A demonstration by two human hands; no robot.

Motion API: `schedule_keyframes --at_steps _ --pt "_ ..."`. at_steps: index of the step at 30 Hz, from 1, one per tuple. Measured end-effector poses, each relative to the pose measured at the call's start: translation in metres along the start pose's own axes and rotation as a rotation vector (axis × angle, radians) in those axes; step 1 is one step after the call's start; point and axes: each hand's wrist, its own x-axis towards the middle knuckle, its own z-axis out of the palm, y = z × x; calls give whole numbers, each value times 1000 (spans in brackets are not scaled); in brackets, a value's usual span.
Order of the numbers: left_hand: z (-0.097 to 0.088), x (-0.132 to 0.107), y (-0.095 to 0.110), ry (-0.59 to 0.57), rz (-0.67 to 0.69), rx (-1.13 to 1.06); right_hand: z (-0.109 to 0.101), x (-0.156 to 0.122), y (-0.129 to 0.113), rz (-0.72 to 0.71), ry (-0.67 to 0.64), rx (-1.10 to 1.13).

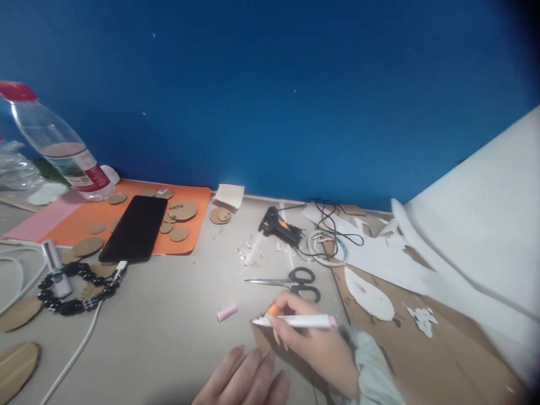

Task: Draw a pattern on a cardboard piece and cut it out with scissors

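Observation:
My right hand point(310, 332) is closed around a white marker point(306, 321) with a pink end, its tip pointing left just above the table. Something small and orange point(273, 309) shows at the fingertips; I cannot make out what it is. Lower down, my left hand point(248, 379) rests on the surface with fingers stretched out side by side, cut off by the bottom edge. Between the hands a brown cardboard piece point(265, 339) is partly hidden. A pink marker cap point(226, 312) lies left of the marker tip. Scissors point(270, 281) with black handles lie just beyond my right hand.
A black glue gun point(278, 226) and tangled cables point(327, 239) lie farther back. At left are a phone point(135, 229), cardboard discs point(184, 210) on orange paper point(202, 211), a bead bracelet point(70, 307) and a water bottle point(70, 152). White cut-outs point(369, 295) lie right.

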Motion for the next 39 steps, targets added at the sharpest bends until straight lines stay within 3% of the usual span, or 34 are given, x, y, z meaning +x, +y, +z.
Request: schedule_keyframes --at_steps 24,39 --pt "-2 3 0 -17 3 -47 2 -2 2 -24 19 -1" --pt "-1 0 2 -24 -14 -52 -2 0 2 -29 -37 5"
